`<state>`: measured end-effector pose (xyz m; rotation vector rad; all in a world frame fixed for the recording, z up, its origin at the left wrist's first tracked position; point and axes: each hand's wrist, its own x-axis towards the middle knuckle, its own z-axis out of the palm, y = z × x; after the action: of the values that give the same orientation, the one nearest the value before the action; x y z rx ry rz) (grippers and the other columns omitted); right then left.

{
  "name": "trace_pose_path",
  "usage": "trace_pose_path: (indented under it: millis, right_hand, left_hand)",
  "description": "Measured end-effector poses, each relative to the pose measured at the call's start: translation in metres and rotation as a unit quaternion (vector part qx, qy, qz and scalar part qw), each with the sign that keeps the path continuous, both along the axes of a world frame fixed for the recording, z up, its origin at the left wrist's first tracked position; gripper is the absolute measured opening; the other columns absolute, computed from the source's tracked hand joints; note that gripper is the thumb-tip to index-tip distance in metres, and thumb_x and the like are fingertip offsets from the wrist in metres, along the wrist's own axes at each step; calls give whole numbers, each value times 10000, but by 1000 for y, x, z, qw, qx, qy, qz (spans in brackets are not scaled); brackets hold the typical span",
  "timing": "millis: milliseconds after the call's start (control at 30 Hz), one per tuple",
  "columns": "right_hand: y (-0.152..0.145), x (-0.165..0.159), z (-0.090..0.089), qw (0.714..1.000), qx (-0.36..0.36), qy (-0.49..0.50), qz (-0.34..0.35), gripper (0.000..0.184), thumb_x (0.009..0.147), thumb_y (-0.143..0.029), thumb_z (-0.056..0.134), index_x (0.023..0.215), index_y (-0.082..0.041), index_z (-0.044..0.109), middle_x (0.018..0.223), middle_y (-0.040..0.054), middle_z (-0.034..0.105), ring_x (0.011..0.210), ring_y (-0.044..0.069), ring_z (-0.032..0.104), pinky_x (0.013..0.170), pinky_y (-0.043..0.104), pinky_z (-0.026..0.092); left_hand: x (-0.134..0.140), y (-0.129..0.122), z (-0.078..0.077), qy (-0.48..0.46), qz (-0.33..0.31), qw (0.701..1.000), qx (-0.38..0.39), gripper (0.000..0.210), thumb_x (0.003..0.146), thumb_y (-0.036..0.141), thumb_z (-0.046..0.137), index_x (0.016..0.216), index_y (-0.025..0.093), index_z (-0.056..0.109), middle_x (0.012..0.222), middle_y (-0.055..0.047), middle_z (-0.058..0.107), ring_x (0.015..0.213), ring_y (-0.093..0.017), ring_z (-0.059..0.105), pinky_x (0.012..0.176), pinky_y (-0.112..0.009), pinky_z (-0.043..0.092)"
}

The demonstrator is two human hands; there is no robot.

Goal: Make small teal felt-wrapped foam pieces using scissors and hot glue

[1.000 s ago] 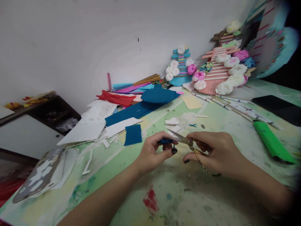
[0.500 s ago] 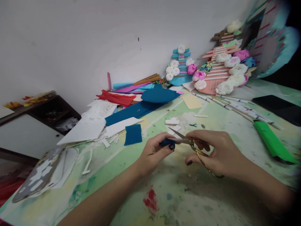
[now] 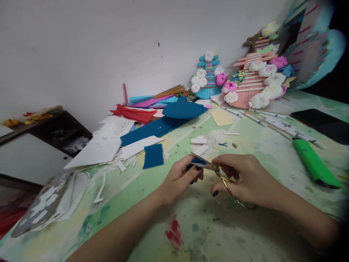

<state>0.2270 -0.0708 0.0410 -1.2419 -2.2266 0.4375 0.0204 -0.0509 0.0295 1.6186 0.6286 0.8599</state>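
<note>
Between the thumb and fingers of my left hand (image 3: pixel 180 178) is a small piece of dark blue paper (image 3: pixel 196 161), partly hidden by the fingers and blades. My right hand (image 3: pixel 245 178) grips gold-handled scissors (image 3: pixel 216 168), thumb and fingers at the loops. The blades point left and stand slightly apart over the blue piece. I cannot tell whether they are cutting it. A flat blue rectangle (image 3: pixel 153 156) lies on the table to the left of my left hand. Small white strips (image 3: pixel 199 140) rest just beyond the blades, near a tiny blue scrap (image 3: pixel 223 144).
Long blue sheets (image 3: pixel 152 130), red paper (image 3: pixel 133 113) and white sheets (image 3: pixel 98 145) lie at the back left. Flower-trimmed models (image 3: pixel 208 82) lean on the wall. Rolled paper sticks (image 3: pixel 283 127), a black phone (image 3: pixel 321 123) and a green cutter (image 3: pixel 313 163) are on the right.
The scissors have shifted slightly left and their blades now lie across the blue piece and are closer together. My left fingers have shifted a little, with more fingertips showing below.
</note>
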Motion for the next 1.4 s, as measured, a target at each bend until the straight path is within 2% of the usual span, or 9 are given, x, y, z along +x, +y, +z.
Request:
trace_pose_path:
  millis: [267, 933, 1167, 1333, 1400]
  right_hand:
    - [0, 0, -1, 1000, 1, 7, 3, 330, 747, -506, 678, 792, -182, 629, 510, -44, 464, 475, 100, 401, 471, 220, 286]
    - [1, 1, -4, 1000, -7, 29, 0, 442, 747, -594, 643, 640, -167, 603, 449, -50, 452, 431, 76, 395, 446, 216, 253]
    - [3, 4, -5, 1000, -1, 15, -8, 437, 747, -599, 637, 661, -171, 649, 446, -45, 455, 427, 79, 379, 436, 224, 248]
    - [4, 4, -7, 1000, 22, 10, -19, 445, 754, -600, 630, 621, -175, 633, 437, -43, 450, 425, 80, 361, 431, 225, 242]
    - [7, 4, -8, 998, 43, 12, -55, 442, 770, -587, 620, 604, -177, 610, 433, -38, 453, 428, 86, 372, 437, 227, 249]
  left_hand:
    - [0, -1, 1, 15, 21, 1000, -1, 266, 911, 372, 486, 867, 134, 596, 713, -14, 513, 620, -102, 428, 577, -239, 339]
    - [1, 0, -3, -10, 26, 999, -47, 241, 922, 354, 480, 880, 131, 563, 718, -9, 521, 607, -81, 423, 553, -226, 330]
    - [2, 1, -3, -2, 29, 998, -47, 233, 919, 341, 484, 849, 131, 558, 718, -9, 517, 603, -81, 424, 550, -227, 331]
    - [1, 2, -2, -9, 23, 998, -53, 239, 916, 341, 489, 936, 133, 604, 701, -7, 511, 587, -82, 416, 536, -225, 320]
    - [1, 2, -2, -16, 16, 998, -57, 256, 916, 344, 488, 980, 137, 624, 696, -7, 499, 591, -85, 416, 537, -227, 313]
